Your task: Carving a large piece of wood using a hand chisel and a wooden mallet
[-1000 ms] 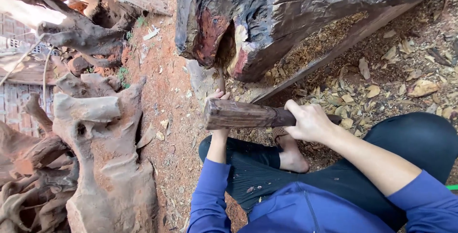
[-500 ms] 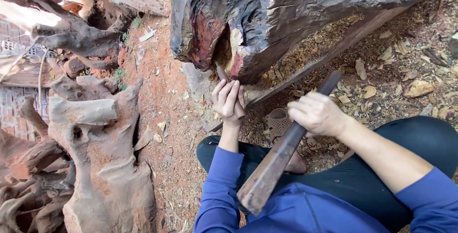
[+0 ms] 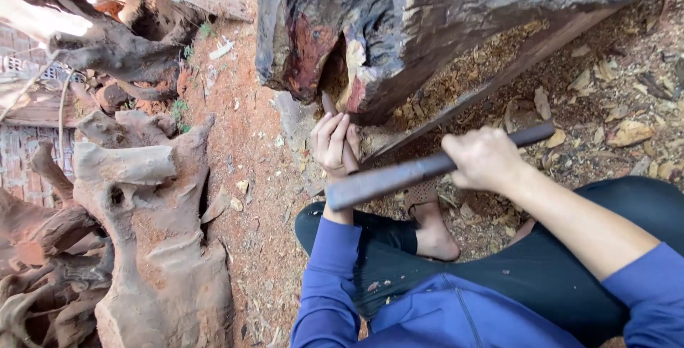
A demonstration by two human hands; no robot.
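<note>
my right hand (image 3: 486,159) is wrapped tight around the middle of the wooden mallet (image 3: 427,170). half a second ago the mallet hung low, its thick end down by my lap; now i have swung it up and across, so it lies nearly level, with the heavy end just beside my left wrist and the thin end sticking out past my knuckles toward the wood chips (image 3: 613,99). a second ago it was also level but closer in, so this looks to me like one beat in a run of strikes.

my left hand (image 3: 335,145) has stayed put against the big log (image 3: 427,27) since half a second ago. its fingers are curled closed around the chisel (image 3: 330,106), which stands steeply with its tip pushed into the pale cut where the red heartwood opens up. the chisel's butt end is hidden under my fingers, so i cannot tell whether the mallet head is touching it or is just short of it.

i judge the blow is either landing or about to land, and the carving in that hollow is ongoing: fresh chips lie under the log. my bare foot (image 3: 434,230) rests on the ground right below the mallet. gnarled stumps (image 3: 149,234) stand off to my left on the red dirt (image 3: 249,148), well apart from the work.
</note>
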